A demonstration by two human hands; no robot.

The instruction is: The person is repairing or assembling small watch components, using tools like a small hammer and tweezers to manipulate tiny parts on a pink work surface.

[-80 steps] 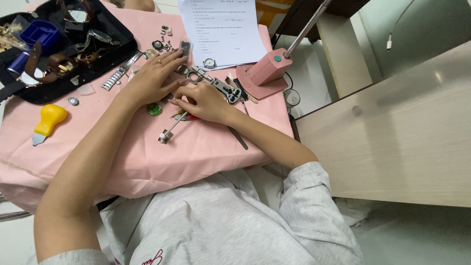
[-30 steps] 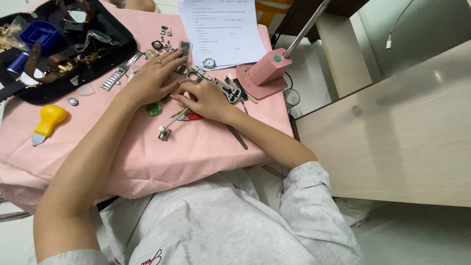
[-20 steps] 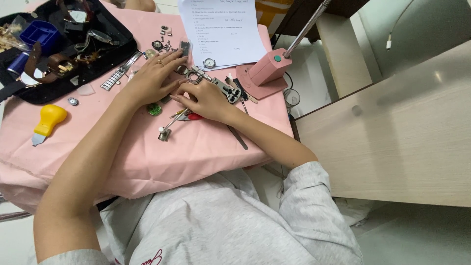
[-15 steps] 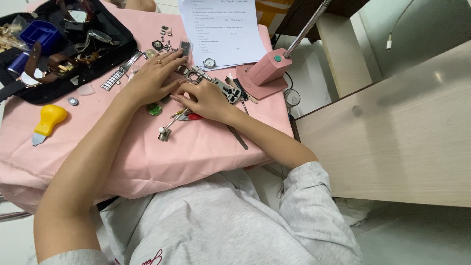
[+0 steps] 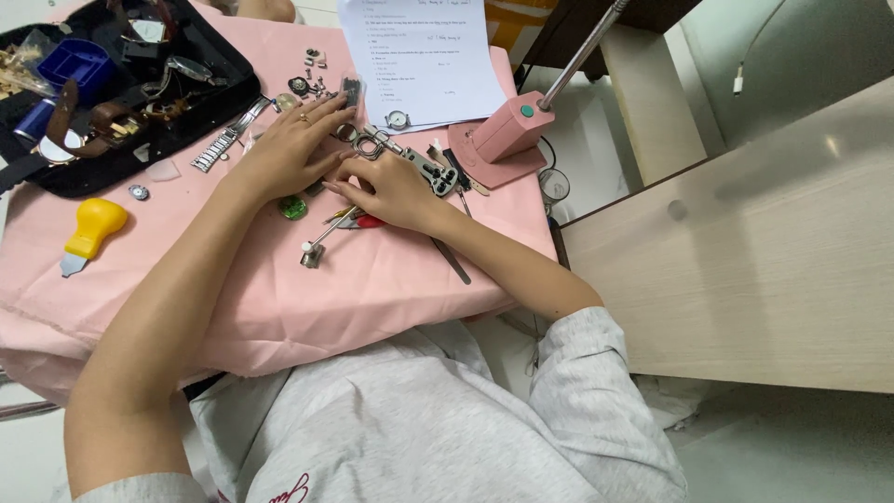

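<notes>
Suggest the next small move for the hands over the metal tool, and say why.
Probably steady the metal tool with the left hand before the right hand works further: both hands already lie flat beside it on the pink cloth, and small loose parts lie close by.

Yellow-handled tool (image 5: 90,230), black case (image 5: 102,102), printed sheet (image 5: 424,58), pink lamp base (image 5: 503,140).

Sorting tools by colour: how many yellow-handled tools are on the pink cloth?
1: the yellow-handled tool lies near the pink cloth's left edge, below the black tray. Others may hide inside the tray.
</notes>
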